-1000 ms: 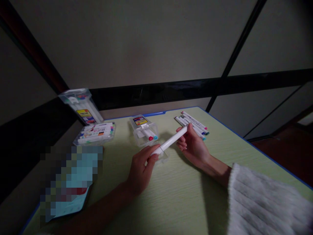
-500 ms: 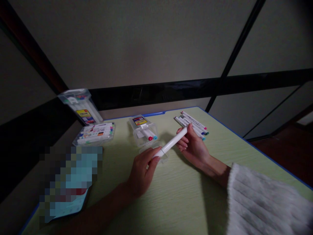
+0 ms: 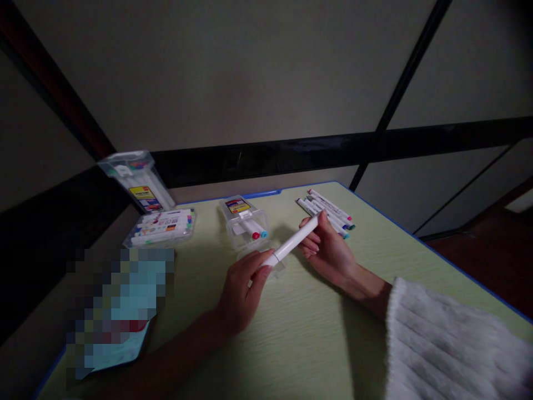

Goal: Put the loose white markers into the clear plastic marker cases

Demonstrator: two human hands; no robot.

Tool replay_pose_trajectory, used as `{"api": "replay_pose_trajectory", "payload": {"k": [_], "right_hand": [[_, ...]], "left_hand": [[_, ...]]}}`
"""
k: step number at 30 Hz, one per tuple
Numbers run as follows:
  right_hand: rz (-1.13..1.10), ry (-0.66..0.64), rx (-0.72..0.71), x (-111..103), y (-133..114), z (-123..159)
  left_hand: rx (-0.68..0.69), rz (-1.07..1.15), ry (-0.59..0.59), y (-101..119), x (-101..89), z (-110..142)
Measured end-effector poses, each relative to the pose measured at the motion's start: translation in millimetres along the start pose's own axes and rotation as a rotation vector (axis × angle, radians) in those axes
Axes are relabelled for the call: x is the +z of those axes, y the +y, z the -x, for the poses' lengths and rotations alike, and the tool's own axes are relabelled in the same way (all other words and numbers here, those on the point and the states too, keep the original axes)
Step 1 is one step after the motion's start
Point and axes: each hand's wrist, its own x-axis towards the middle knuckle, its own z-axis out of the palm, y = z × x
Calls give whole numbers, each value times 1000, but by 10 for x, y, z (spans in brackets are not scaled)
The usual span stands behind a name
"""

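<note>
A white marker [image 3: 295, 240] slants up to the right between my two hands, above the table. Its lower, capped end is pinched by my left hand [image 3: 245, 290]. The thumb and fingers of my right hand [image 3: 331, 250] close on the upper end. Behind the left hand, a clear plastic case [image 3: 245, 222] lies on its side with a red-tipped and a blue-tipped marker in it; its open lid [image 3: 277, 271] is partly hidden by my left hand. Past my right hand lie several loose white markers [image 3: 331, 206] with coloured ends.
At the back left stands a clear case of markers [image 3: 144, 180]. In front of it lies a flat clear pack of markers [image 3: 162, 228]. A blurred-out tablet-like thing [image 3: 133, 300] rests at the left. The pale green table [image 3: 291, 350] has a blue edge and meets a wall.
</note>
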Motion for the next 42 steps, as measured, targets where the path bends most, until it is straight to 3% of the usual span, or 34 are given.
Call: {"api": "replay_pose_trajectory", "payload": {"k": [5,17,23,42], "right_hand": [[-5,-18,1,19,-12,6],[-28,-32,41,-7,-5,-4],[-33,0,44,-26,8,-12],[-15,14,-8,-23,24,-8]], "left_hand": [[-21,29,-11,1,-14,-7],[-11,75,111,-63,11,-19],[29,42,105,-72,17,-18],[-106,55,56,-61,15,-30]]}}
